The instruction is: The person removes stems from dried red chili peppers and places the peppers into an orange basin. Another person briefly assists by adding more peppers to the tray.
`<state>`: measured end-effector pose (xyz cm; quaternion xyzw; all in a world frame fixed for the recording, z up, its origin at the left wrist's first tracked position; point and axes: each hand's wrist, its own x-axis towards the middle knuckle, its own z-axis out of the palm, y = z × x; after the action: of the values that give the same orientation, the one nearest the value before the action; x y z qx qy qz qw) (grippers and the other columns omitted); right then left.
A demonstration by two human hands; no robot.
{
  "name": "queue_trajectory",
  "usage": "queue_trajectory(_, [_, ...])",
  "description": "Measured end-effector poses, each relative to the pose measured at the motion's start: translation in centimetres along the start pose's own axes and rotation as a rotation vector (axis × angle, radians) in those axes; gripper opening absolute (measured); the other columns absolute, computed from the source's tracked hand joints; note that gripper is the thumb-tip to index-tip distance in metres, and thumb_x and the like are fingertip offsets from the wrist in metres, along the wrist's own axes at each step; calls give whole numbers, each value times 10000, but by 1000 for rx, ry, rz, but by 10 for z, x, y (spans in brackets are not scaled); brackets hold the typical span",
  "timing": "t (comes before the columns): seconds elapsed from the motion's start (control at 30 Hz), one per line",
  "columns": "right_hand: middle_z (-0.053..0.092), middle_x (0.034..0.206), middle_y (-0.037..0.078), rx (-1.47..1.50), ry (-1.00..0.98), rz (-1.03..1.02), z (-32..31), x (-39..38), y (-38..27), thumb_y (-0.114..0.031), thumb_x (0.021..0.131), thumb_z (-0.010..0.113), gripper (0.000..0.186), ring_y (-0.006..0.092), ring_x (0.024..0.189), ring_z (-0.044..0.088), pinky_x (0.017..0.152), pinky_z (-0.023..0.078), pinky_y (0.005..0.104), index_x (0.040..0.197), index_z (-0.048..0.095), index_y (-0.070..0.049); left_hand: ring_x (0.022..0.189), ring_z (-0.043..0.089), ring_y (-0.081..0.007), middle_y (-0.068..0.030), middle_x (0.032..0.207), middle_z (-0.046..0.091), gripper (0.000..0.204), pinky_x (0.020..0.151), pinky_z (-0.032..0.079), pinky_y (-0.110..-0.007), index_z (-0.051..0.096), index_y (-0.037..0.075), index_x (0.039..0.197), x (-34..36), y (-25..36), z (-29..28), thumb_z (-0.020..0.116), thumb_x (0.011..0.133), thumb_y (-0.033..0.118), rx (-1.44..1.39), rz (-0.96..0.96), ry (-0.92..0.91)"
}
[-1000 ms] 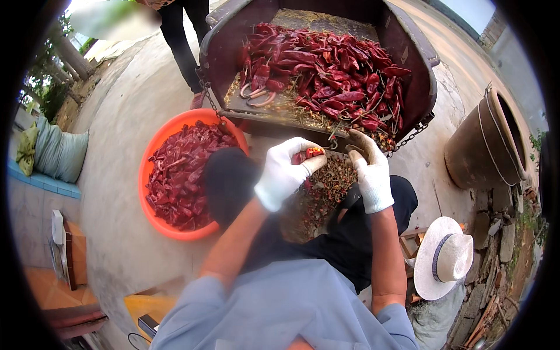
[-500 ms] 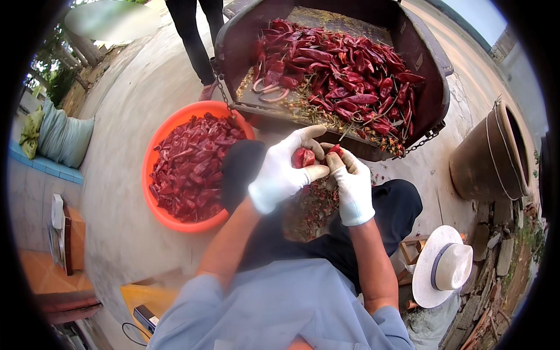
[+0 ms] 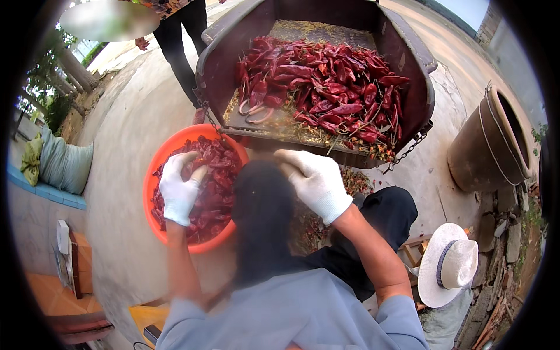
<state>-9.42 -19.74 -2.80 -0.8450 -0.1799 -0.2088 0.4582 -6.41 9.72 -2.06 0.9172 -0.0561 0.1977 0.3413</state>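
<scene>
My left hand (image 3: pixel 182 182), in a white glove, is over the orange basin (image 3: pixel 153 211) of red pepper pieces (image 3: pixel 211 198), its curved fingers apart. My right hand (image 3: pixel 315 184), also gloved, is above my dark-trousered legs (image 3: pixel 385 216), below the lip of a dark metal cart (image 3: pixel 224 55); its fingers are loosely bent, tips somewhat blurred, with nothing visible in them. The cart holds a heap of dried red peppers (image 3: pixel 332 87) with bits of stem along its front. More scraps (image 3: pixel 356 178) lie on the ground beneath.
A person (image 3: pixel 181 46) in dark trousers stands left of the cart, beside a hanging chain. A tall brown container (image 3: pixel 475 149) and straw hat (image 3: pixel 443 265) are at the right, near stacked rubble (image 3: pixel 507 239). Sacks (image 3: pixel 64 163) rest on a tiled ledge at the left.
My hands have parted: the left moved leftward from in front of the cart to over the basin, letting go of the red pepper it held; the right shifted leftward.
</scene>
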Motion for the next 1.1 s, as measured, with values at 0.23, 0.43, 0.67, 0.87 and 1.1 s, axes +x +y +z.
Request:
queue_trajectory(0.23, [683,1008,73,-823,95,96,-68,23,96,-253,706,827,349,297,1013,649,795,513,436,1001,705,-111,1049,673,-201,-113,1132,711,360,940,519,-332,696,12,1192,18,-34,5,754,852,115,-165,-198,15])
queue_trajectory(0.43, [686,1020,63,-995,49,37,-56,36,141,-269,630,842,307,314,1082,598,843,472,472,880,726,-133,981,681,-226,-101,1081,712,307,863,542,-337,721,69,1134,57,74,124,753,829,79,-114,433,-251])
queue_trajectory(0.67, [689,835,14,-760,191,-73,-63,45,159,-235,711,788,139,241,863,647,718,511,399,791,726,-140,1045,638,-287,-60,1090,682,421,940,500,-413,694,132,1133,95,123,239,800,734,215,-23,797,-209])
queue_trajectory(0.87, [721,890,80,-387,290,117,-86,52,138,-158,791,770,128,271,836,692,771,543,365,899,766,-87,1060,640,-283,-69,1120,687,464,917,500,-418,690,120,1141,107,135,248,816,718,266,-125,853,-159])
queue_trajectory(1.1, [760,1000,98,318,283,490,-78,61,126,-57,894,725,176,113,919,696,804,554,254,1047,734,29,954,679,-325,-130,1031,712,398,849,532,-413,686,85,1166,108,132,248,778,790,176,-185,795,-88])
